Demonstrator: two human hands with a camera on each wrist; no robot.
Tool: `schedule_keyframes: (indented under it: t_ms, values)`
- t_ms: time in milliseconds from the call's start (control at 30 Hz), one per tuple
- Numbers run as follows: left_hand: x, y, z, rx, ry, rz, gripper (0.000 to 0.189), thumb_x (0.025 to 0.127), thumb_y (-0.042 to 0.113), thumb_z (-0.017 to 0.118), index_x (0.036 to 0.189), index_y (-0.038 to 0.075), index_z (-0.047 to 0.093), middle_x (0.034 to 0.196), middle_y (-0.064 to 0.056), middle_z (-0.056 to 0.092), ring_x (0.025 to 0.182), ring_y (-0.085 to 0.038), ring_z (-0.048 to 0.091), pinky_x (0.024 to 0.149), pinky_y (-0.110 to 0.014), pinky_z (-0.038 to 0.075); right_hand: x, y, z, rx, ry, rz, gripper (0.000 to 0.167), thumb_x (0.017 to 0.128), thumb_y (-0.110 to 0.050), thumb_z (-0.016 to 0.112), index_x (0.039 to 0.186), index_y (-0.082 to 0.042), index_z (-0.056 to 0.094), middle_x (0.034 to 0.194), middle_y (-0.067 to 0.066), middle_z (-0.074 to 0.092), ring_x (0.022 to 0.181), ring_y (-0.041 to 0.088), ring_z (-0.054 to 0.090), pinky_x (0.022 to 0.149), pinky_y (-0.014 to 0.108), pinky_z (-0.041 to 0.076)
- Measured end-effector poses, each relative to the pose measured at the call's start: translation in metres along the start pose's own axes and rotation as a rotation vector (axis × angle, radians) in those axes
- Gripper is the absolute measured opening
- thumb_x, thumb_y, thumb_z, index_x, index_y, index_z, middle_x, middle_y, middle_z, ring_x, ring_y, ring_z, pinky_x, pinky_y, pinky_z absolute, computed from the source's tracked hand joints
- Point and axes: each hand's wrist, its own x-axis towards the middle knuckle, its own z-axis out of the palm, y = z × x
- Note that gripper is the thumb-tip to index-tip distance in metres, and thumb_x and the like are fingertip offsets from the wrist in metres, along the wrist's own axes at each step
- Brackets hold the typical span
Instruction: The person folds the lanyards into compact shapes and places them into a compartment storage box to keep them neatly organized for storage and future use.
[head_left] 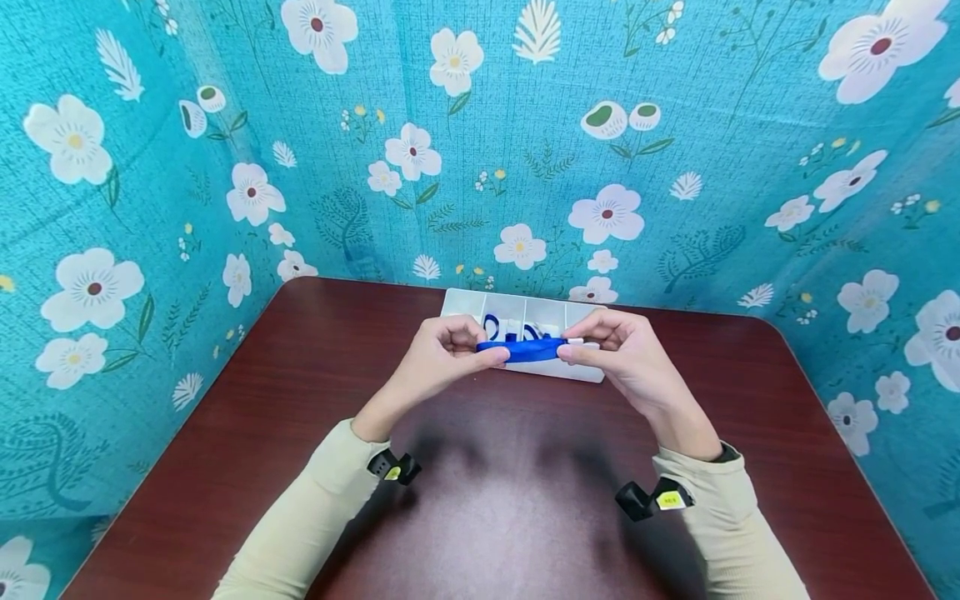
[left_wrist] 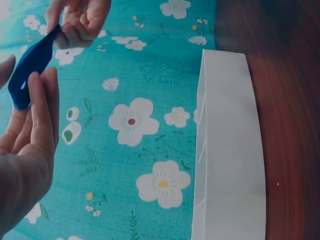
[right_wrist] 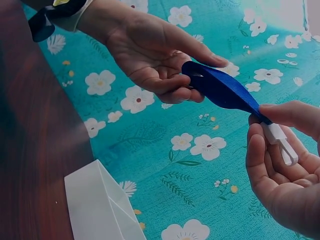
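Observation:
A blue lanyard strap is stretched level between both hands, in front of a white divided box. My left hand pinches the looped left end of the strap between thumb and fingers. My right hand grips the other end, where a white plastic clip sticks out past the thumb across the fingers. In the right wrist view the strap bows open, its two layers parted near the left hand. In the left wrist view the left hand supports the loop from below.
The white divided box stands at the table's back edge, holding blue looped straps and white pieces in its middle compartments. The dark red wooden table meets a teal flowered curtain behind and at both sides.

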Motion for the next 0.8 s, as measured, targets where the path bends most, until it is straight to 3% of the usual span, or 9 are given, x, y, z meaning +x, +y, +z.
schedule_keyframes:
  t_ms: [67,200,367,467,633,800]
  values:
    - [0.0,0.002,0.001,0.009,0.04,0.0,0.014,0.084,0.002,0.079,0.08,0.003,0.066,0.07,-0.013,0.068,0.058,-0.015,0.056,0.05,-0.023,0.04,0.0,0.001,0.001,-0.008,0.005,-0.003,0.013,0.082,0.003,0.079,0.093,-0.003,0.076,0.081,0.005,0.072,0.07,0.015,0.067,0.056,0.021,0.046]
    - [0.0,0.004,0.003,0.011,0.093,-0.014,0.015,0.083,0.0,0.079,0.08,0.0,0.065,0.069,-0.008,0.068,0.06,-0.015,0.061,0.053,-0.023,0.046,0.0,0.002,0.002,-0.006,0.001,-0.006,0.013,0.082,0.004,0.079,0.094,-0.001,0.074,0.082,0.005,0.073,0.069,0.014,0.066,0.054,0.02,0.043]
    - [0.0,0.004,0.004,0.024,0.135,-0.017,0.019,0.082,0.004,0.082,0.08,0.0,0.064,0.065,-0.006,0.063,0.057,-0.015,0.056,0.052,-0.024,0.046,0.0,0.002,0.003,-0.006,0.004,-0.007,0.017,0.083,0.005,0.077,0.098,0.008,0.07,0.083,0.006,0.074,0.071,0.016,0.067,0.056,0.021,0.046]
    - [0.0,0.003,0.004,0.016,0.153,-0.004,0.019,0.081,0.004,0.082,0.08,0.0,0.064,0.064,-0.007,0.06,0.056,-0.015,0.052,0.051,-0.023,0.044,0.0,0.002,0.005,-0.005,0.014,-0.006,0.014,0.083,0.005,0.077,0.097,0.005,0.072,0.084,0.008,0.074,0.071,0.016,0.067,0.056,0.022,0.047]
    - [0.0,0.001,0.006,-0.035,0.184,0.013,0.019,0.081,0.002,0.082,0.079,-0.001,0.063,0.068,-0.012,0.067,0.06,-0.019,0.066,0.054,-0.022,0.051,0.001,0.006,0.009,0.063,0.024,-0.019,0.013,0.083,0.006,0.077,0.093,-0.002,0.075,0.083,0.009,0.074,0.069,0.016,0.065,0.061,0.022,0.05]
    - [0.0,0.001,0.01,-0.036,0.239,0.019,0.021,0.081,0.001,0.082,0.08,-0.002,0.061,0.071,-0.013,0.07,0.062,-0.021,0.07,0.054,-0.021,0.052,0.002,0.009,0.015,0.088,0.052,-0.038,0.013,0.083,0.01,0.075,0.094,0.003,0.073,0.085,0.009,0.074,0.07,0.016,0.065,0.069,0.024,0.055]
